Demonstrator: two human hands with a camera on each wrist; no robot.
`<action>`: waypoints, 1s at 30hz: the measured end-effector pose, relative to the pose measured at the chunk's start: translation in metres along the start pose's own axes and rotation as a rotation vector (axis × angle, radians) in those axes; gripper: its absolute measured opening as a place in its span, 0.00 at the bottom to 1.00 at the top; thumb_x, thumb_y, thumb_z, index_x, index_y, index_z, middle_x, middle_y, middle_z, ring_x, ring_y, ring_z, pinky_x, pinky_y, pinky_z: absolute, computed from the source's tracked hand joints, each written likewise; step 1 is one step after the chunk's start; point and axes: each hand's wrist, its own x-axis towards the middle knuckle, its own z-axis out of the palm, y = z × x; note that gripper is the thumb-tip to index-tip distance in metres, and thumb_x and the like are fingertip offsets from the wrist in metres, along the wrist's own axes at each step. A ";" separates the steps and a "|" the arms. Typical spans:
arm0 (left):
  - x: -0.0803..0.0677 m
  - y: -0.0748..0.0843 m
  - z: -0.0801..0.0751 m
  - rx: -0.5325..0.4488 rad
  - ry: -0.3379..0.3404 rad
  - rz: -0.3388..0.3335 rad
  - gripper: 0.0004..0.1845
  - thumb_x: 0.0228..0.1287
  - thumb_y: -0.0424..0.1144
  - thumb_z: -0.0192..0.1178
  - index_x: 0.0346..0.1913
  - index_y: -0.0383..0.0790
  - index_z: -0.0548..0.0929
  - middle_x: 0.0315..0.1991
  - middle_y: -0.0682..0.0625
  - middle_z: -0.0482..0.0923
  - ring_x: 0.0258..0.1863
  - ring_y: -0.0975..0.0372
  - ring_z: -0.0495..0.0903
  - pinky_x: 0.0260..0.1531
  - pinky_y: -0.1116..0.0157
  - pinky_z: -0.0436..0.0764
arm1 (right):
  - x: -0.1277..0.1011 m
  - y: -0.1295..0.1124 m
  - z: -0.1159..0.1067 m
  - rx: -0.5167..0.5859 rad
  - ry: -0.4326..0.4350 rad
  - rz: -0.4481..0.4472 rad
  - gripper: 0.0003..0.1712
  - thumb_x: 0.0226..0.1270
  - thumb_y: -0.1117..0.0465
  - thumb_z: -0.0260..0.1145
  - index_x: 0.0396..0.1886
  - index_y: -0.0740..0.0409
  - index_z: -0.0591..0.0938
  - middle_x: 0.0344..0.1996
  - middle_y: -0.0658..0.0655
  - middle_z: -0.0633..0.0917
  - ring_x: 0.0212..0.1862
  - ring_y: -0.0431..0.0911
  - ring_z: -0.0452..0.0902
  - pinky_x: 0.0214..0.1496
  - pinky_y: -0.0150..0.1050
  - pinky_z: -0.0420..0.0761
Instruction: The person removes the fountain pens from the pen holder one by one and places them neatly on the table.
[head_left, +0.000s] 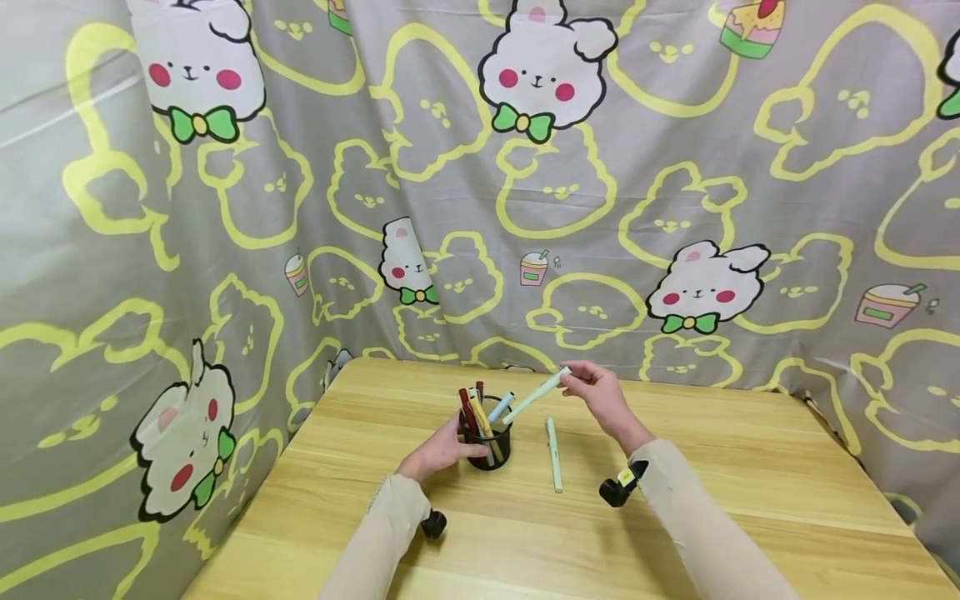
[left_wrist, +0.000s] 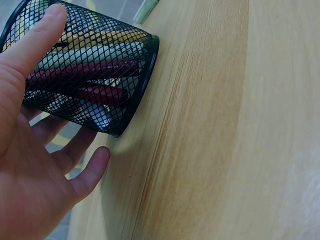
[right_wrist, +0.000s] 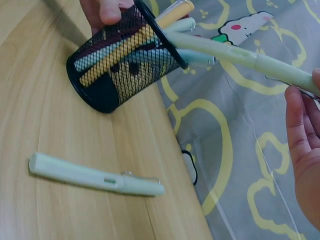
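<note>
A black mesh pen holder (head_left: 491, 460) stands on the table with several pens upright in it: dark red, yellow, pale green and light blue. My left hand (head_left: 441, 452) holds its side, thumb across the near face and fingers behind, as the left wrist view shows on the mesh (left_wrist: 95, 65). My right hand (head_left: 600, 398) pinches a pale green pen (head_left: 536, 396) by its clip end. That pen slants down to the left, its far end at the holder's rim; the right wrist view shows its barrel (right_wrist: 230, 52). A similar pale green pen (head_left: 554, 458) lies right of the holder.
The wooden table (head_left: 720, 475) reaches back to a grey curtain (head_left: 465, 208) with cartoon bears, which hangs behind it and along the left side. Small black devices (head_left: 617, 490) are strapped at both wrists, over pale sleeves.
</note>
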 end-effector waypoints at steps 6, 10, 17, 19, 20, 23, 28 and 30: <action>-0.001 0.000 0.000 0.010 0.000 -0.010 0.47 0.56 0.41 0.69 0.73 0.41 0.52 0.63 0.41 0.65 0.63 0.47 0.63 0.60 0.47 0.61 | -0.001 0.005 -0.015 0.055 0.021 0.014 0.18 0.66 0.66 0.63 0.51 0.74 0.76 0.31 0.51 0.82 0.36 0.42 0.82 0.41 0.36 0.81; -0.001 0.000 0.001 0.016 0.003 -0.016 0.47 0.56 0.41 0.69 0.73 0.41 0.52 0.64 0.40 0.63 0.64 0.46 0.61 0.61 0.46 0.59 | -0.002 0.007 -0.023 0.079 0.028 0.005 0.12 0.66 0.66 0.63 0.47 0.64 0.79 0.32 0.50 0.83 0.37 0.42 0.82 0.42 0.37 0.81; 0.000 0.001 0.001 0.012 0.002 -0.013 0.47 0.56 0.41 0.69 0.73 0.41 0.52 0.62 0.41 0.66 0.63 0.48 0.63 0.60 0.47 0.61 | -0.005 0.012 -0.037 0.090 0.031 0.030 0.07 0.66 0.67 0.63 0.42 0.57 0.81 0.31 0.51 0.82 0.35 0.42 0.82 0.41 0.36 0.81; 0.000 0.001 0.000 0.008 0.003 -0.010 0.48 0.56 0.41 0.69 0.73 0.41 0.51 0.62 0.41 0.66 0.62 0.49 0.63 0.60 0.47 0.61 | -0.005 0.013 -0.040 0.091 0.025 0.036 0.06 0.66 0.67 0.63 0.41 0.56 0.81 0.31 0.51 0.82 0.35 0.42 0.82 0.41 0.36 0.81; 0.000 0.001 0.000 0.007 0.003 -0.009 0.48 0.56 0.41 0.69 0.73 0.41 0.51 0.62 0.42 0.66 0.62 0.49 0.64 0.60 0.48 0.61 | -0.006 0.014 -0.041 0.090 0.024 0.040 0.06 0.66 0.67 0.63 0.40 0.55 0.81 0.31 0.51 0.81 0.34 0.42 0.82 0.41 0.36 0.81; 0.001 0.001 0.000 0.012 0.001 -0.003 0.47 0.56 0.40 0.69 0.73 0.40 0.52 0.60 0.42 0.67 0.60 0.50 0.66 0.59 0.48 0.63 | -0.007 0.015 -0.045 0.087 0.021 0.057 0.06 0.65 0.68 0.63 0.39 0.56 0.82 0.30 0.52 0.80 0.34 0.42 0.81 0.40 0.37 0.81; 0.002 0.000 0.000 0.019 -0.009 0.011 0.44 0.56 0.38 0.69 0.71 0.38 0.54 0.57 0.42 0.70 0.58 0.50 0.68 0.57 0.47 0.66 | -0.010 0.018 -0.050 0.043 0.029 0.099 0.06 0.64 0.68 0.64 0.40 0.61 0.81 0.30 0.53 0.80 0.33 0.41 0.80 0.40 0.38 0.82; 0.002 -0.001 0.000 0.017 -0.006 0.007 0.45 0.56 0.39 0.69 0.72 0.38 0.54 0.58 0.43 0.69 0.59 0.50 0.67 0.58 0.47 0.64 | -0.010 0.020 -0.052 0.012 0.027 0.106 0.08 0.64 0.67 0.64 0.43 0.65 0.80 0.31 0.52 0.80 0.34 0.41 0.80 0.40 0.38 0.82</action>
